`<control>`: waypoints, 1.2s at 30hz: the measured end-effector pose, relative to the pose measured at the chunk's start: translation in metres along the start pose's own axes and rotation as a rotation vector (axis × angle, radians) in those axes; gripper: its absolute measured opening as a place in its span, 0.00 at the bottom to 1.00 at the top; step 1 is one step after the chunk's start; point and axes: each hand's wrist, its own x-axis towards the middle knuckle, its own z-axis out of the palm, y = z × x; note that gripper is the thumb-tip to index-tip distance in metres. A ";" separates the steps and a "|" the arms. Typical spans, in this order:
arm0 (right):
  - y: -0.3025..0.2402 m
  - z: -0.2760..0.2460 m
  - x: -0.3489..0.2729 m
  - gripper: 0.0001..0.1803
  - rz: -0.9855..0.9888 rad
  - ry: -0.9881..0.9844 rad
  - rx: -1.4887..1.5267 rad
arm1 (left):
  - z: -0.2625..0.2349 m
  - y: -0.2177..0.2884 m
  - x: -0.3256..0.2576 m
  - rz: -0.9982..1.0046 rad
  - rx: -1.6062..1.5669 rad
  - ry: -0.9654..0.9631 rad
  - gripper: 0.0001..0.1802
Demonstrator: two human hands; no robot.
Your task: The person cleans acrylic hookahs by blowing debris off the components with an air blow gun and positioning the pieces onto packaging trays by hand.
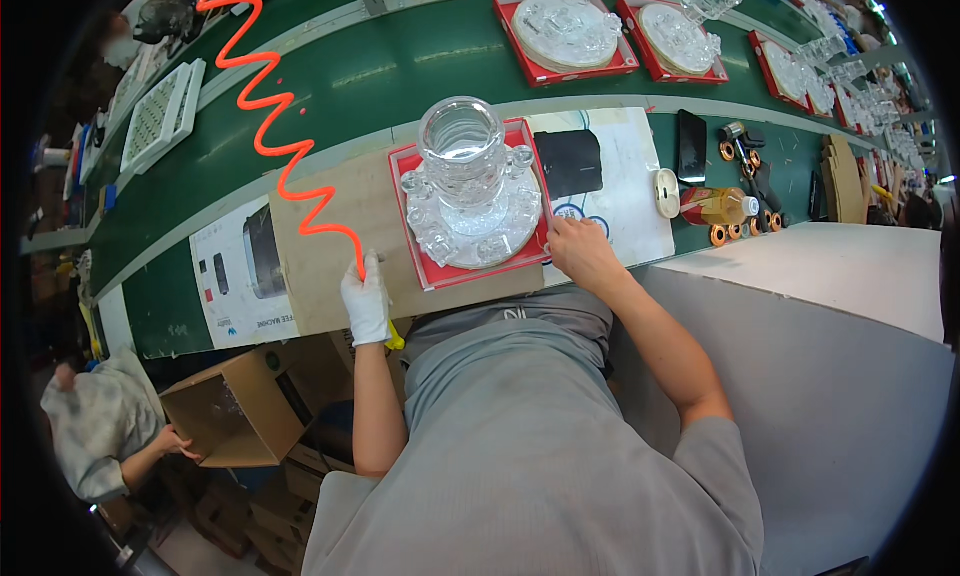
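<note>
Red tray (485,273) touches the right hand (582,251), near dark-lettered white cardboard (235,301).

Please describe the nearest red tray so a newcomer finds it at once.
On the green workbench, find the edge nearest the person. There the red tray sits between the gloved left hand and the bare right hand. Unlike other red trays, farther back, it lies partly on brown cardboard.

A long green work surface (400,86) adjoins a grey panel (800,386).
</note>
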 end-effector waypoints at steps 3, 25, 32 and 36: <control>0.004 0.001 0.002 0.04 0.001 -0.017 -0.001 | 0.000 -0.001 0.001 0.021 0.018 0.003 0.13; 0.003 -0.014 -0.017 0.07 0.202 0.163 0.386 | -0.001 -0.004 0.004 -0.020 -0.019 -0.011 0.13; 0.011 -0.009 0.004 0.09 0.422 -0.193 0.603 | 0.001 -0.003 0.003 0.003 -0.013 -0.003 0.13; 0.015 -0.007 0.009 0.08 0.296 -0.146 0.480 | 0.000 -0.001 0.003 -0.030 -0.007 -0.003 0.13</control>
